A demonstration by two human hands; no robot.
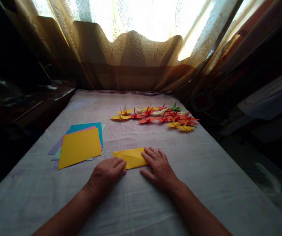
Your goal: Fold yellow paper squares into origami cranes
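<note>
A sheet of yellow origami paper [132,158], folded into a long rectangle with a crease across it, lies flat on the white cloth in front of me. At its lower left corner is my left hand [110,170], closed, its bent fingers together on the paper; the thumb is mostly hidden. My right hand [159,167] rests open on the right end, fingers spread over the paper and thumb on the cloth below its edge.
To the left lies a loose stack of coloured paper with a yellow sheet [80,147] on top and a blue sheet [98,129] beneath. Several folded paper cranes [148,120] in red, yellow, cream and green stand at the back right. A patterned curtain [136,52] hangs behind the cloth-covered surface [131,203].
</note>
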